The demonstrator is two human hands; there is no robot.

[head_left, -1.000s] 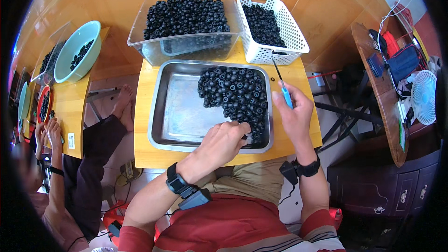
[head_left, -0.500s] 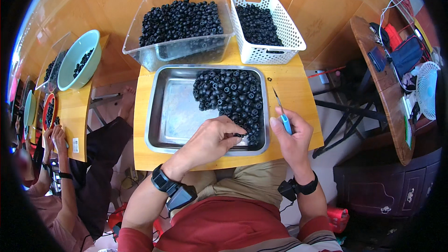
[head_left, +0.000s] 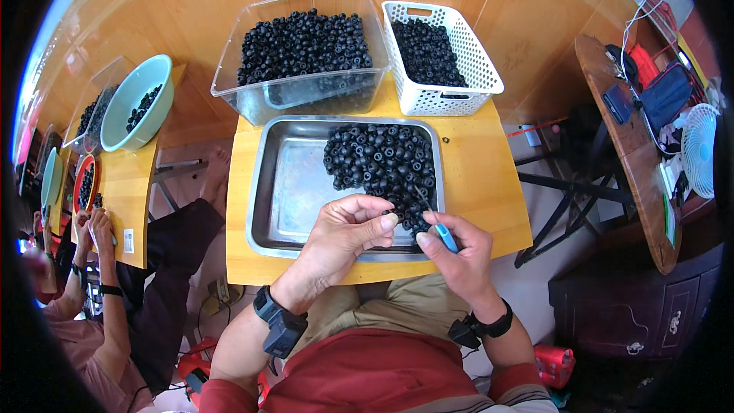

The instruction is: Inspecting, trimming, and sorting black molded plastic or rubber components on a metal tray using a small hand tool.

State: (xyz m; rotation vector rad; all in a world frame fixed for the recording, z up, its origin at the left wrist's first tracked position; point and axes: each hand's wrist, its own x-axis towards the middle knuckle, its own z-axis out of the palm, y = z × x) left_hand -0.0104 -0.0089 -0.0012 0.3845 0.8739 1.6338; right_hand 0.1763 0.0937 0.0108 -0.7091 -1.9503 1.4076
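Note:
Between the thumb and fingertips of my left hand point(head_left: 336, 233) is a small black ring-shaped part point(head_left: 388, 213), mostly covered by the fingers. My right hand point(head_left: 465, 258) grips a slim knife with a blue handle point(head_left: 446, 238); its thin pointed blade point(head_left: 422, 196) slants up and left over the black parts. Both hands are close together above the near right part of a shallow metal tray point(head_left: 294, 180). Inside it, a heap of round black parts with holes point(head_left: 375, 159) covers the right side.
Behind the tray stand a clear plastic bin point(head_left: 248, 98) and a white perforated basket point(head_left: 483, 76), both holding black parts. One loose black bit point(head_left: 446, 140) lies right of the tray. At left, a person works beside a mint-green basin point(head_left: 164, 99). A brown table point(head_left: 623, 138) stands at right.
My right hand has brought the knife left and down, from beside the tray to over the black parts near my left hand. My left hand has lifted slightly with the part, and the view has shifted a little.

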